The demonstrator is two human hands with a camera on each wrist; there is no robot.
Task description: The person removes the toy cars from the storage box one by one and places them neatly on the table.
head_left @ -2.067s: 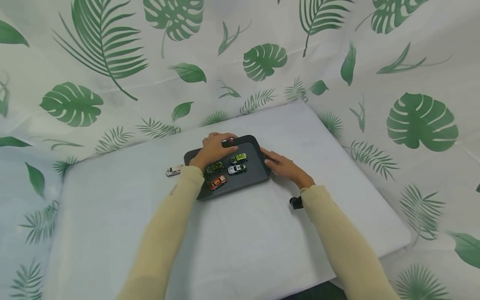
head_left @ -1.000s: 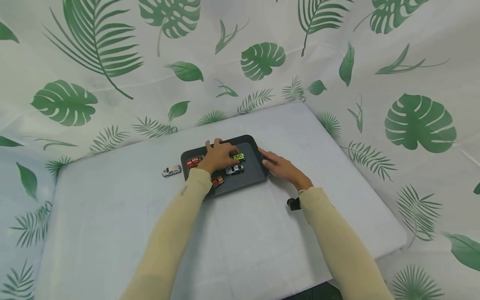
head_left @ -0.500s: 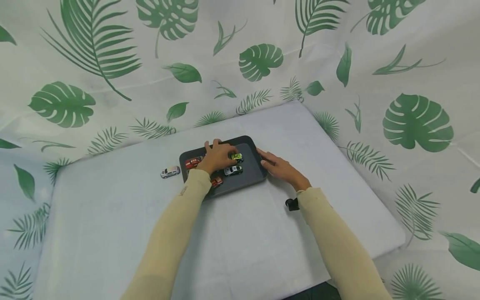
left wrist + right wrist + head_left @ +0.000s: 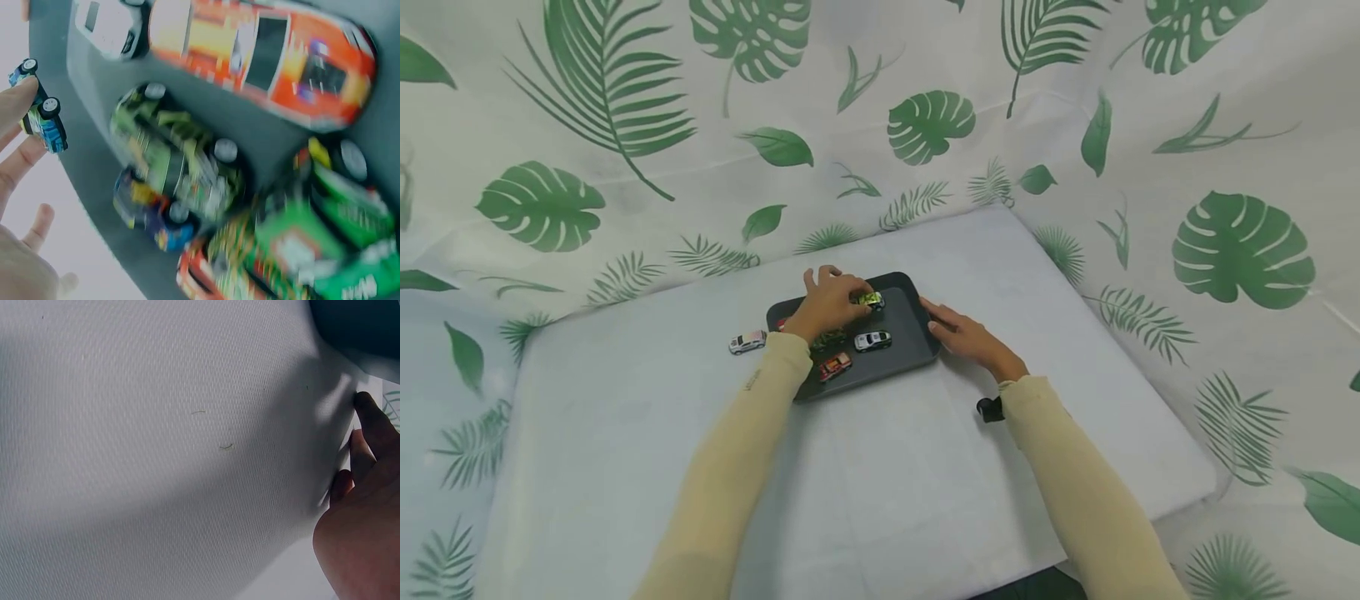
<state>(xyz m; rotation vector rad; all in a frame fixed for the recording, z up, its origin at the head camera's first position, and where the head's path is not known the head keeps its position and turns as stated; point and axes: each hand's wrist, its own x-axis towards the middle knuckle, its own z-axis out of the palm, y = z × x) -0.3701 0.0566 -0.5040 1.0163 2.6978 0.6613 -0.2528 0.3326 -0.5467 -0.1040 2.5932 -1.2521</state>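
Thumb and finger of my left hand [image 4: 826, 305] pinch a yellow-green toy car [image 4: 871, 301] over the back part of a dark grey tray [image 4: 912, 337]. The left wrist view shows this toy car [image 4: 45, 112] tilted, its wheels visible and blue at one end. Below it in the tray are a white-and-black toy car [image 4: 872, 340], an orange toy car [image 4: 835, 366] and a camouflage toy car [image 4: 172, 150]. My right hand [image 4: 972, 340] lies against the tray's right edge with its fingers extended. My left hand and sleeve partly cover the tray's left side.
A white toy car [image 4: 747, 342] stands on the white table [image 4: 880, 483], just left of the tray. Several more cars, including a green one [image 4: 325, 237], crowd the tray in the left wrist view. A leaf-printed curtain [image 4: 850, 125] hangs behind the table.
My left hand reached over to the yellow-green toy car, took hold of it and has now moved it toward the tray's back edge. My right hand stays at the tray's right edge.
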